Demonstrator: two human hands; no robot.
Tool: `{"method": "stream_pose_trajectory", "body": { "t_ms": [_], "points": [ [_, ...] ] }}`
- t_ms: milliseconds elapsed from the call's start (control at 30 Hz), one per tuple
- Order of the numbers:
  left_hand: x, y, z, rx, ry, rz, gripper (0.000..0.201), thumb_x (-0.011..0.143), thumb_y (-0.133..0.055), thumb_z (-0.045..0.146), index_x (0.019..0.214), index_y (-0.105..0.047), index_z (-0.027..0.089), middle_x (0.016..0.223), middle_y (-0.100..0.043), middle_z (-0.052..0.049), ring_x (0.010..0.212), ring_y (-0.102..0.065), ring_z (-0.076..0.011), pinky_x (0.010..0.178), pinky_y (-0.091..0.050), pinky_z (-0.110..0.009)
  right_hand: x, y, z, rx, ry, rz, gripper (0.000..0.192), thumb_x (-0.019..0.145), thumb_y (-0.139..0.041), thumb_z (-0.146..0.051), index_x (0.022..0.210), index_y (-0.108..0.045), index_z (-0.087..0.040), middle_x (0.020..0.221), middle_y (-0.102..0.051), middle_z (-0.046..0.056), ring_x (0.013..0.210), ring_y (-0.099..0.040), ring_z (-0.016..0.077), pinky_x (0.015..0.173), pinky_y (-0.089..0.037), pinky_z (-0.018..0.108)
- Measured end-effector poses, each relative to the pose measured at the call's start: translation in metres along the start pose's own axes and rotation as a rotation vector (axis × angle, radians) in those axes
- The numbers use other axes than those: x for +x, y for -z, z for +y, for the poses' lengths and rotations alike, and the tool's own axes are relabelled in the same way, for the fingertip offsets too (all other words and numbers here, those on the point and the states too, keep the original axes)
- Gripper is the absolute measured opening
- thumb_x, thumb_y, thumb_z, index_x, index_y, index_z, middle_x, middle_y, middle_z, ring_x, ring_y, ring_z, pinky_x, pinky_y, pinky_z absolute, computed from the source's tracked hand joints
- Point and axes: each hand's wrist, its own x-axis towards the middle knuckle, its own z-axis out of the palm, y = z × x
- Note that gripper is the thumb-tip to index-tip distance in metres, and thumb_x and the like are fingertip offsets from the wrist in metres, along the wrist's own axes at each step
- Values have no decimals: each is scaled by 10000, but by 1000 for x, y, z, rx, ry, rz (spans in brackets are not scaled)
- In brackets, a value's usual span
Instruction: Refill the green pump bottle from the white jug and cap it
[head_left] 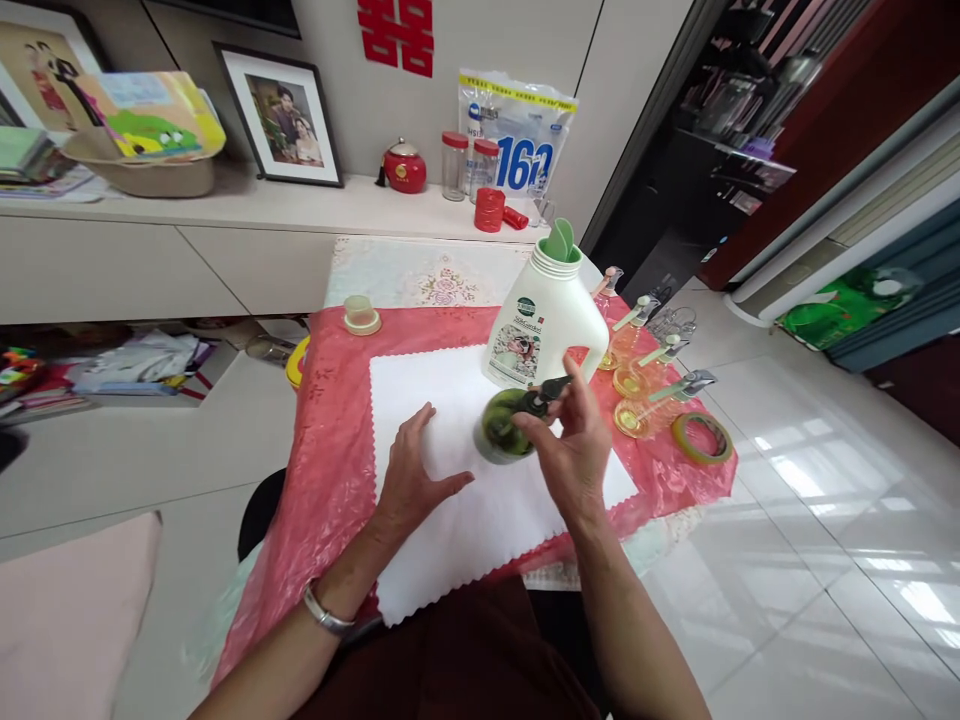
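Observation:
My right hand (576, 455) has its thumb and fingers closed around the black pump head (536, 402) of a dark green, see-through bottle (496, 432). That bottle is tilted over a white cloth with a scalloped edge (457, 540); whether its base touches the cloth I cannot tell. To its left, my left hand (412, 468) is open, thumb and fingers spread, apart from the bottle. Just behind the bottle stands a big white detergent jug (551, 315) with a green spout (561, 240) and no cap on it. A pale, translucent cap (362, 315) rests at the back left.
Several clear pump bottles with yellowish bases (634, 418) stand along the right side, near a tape roll (703, 438). A red plastic cover (337, 450) lies under the cloth. Jars with red lids (454, 165) and a printed bag (517, 130) stand on the ledge behind.

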Motion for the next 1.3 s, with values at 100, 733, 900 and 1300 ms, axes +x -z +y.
{"method": "stream_pose_trajectory", "body": {
  "t_ms": [100,733,900,1300],
  "points": [
    [0,2,4,68,51,-26,986,681,-842,615,1480,-408,235,1457,-518,-174,1385,-511,-401,1149,-424,-631,5,28,6,-100,8,126,757,702,-853,-401,1390,-609,-199,939,-548,0,751,-498,104,752,-489,260],
    [2,3,10,125,103,-50,697,840,-685,547,1418,-468,223,1396,-573,-150,1294,-592,-362,1073,-488,-585,-3,83,77,-578,-27,324,942,733,-691,-718,1429,-528,-105,1277,-588,164,1174,-530,298,1033,-434,456],
    [4,4,12,188,73,-119,636,883,-623,550,1409,-463,231,1379,-608,-146,1282,-592,-370,1013,-519,-576,-9,72,93,-588,-38,279,1156,710,-713,-672,1587,-297,-45,1455,-460,221,1332,-447,342,1148,-356,505],
    [7,15,16,233,40,-305,575,890,-593,467,1393,-488,211,1397,-603,-141,1298,-593,-360,1068,-504,-563,-25,99,94,-630,-84,370,1201,690,-724,-694,1616,-263,-82,1533,-383,193,1402,-396,335,1201,-326,487]
  ]
}}
